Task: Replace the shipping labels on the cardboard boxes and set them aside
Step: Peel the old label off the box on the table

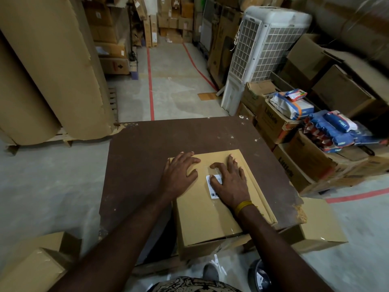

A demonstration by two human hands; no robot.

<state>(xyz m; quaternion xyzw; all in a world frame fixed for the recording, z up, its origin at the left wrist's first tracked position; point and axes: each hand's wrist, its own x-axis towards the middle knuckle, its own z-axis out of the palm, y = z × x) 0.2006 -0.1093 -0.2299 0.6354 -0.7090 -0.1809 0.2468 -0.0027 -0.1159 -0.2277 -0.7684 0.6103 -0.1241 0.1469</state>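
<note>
While both hands lay flat and spread on the box [210, 207] atop the desk [147, 154], the right hand [230, 182] pressed the label [213, 186]; the left hand [179, 171] steadied. Next, probably, setting it aside.

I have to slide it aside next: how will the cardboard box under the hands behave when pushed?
The cardboard box will probably slide flat, not tip: it looks broad and low. It overhangs the table edge toward the person, so it might drop off there. Both hands, left hand and right hand, press it without visible denting, so it's probably stiff.
</note>
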